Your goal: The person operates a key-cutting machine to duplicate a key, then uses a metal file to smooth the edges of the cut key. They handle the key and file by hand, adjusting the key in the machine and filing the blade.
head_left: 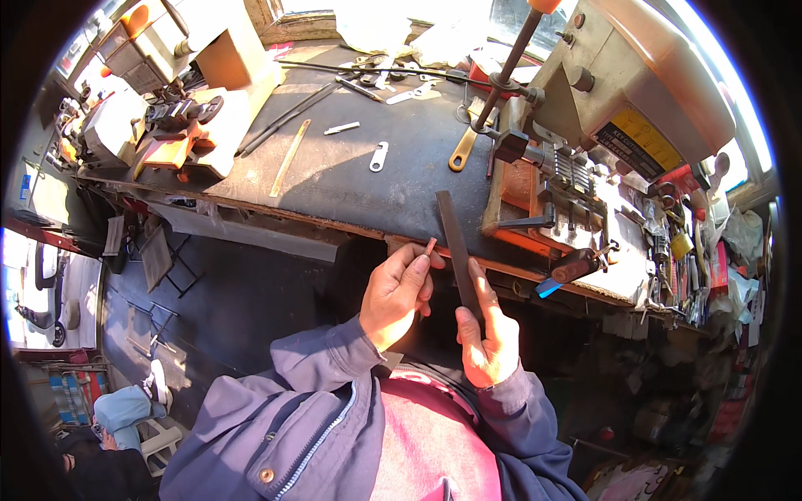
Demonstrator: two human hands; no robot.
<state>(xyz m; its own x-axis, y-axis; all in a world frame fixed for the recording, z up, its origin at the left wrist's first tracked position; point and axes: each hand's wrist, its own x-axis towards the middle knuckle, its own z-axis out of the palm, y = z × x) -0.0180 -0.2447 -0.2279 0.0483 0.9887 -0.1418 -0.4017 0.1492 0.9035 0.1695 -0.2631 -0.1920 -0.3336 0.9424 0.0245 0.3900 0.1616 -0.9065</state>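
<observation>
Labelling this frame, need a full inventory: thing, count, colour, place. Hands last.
flat file: 1, dark grey, upright at the bench's front edge, in the right hand
small key-like piece: 1, reddish brown, pinched in the left hand's fingers beside the file
workbench: 1, dark top, across the middle
key blanks: several, silver, scattered on the bench
brass strip: 1, yellowish, bench left of centre
long rods: 2, dark, bench upper left
cutting machine: 1, grey and orange, upper right
small machines: several, grey and orange, upper left
seated person's leg: 1, blue trousers, lower left
left hand: 1, closed on the small piece
right hand: 1, gripping the file
</observation>
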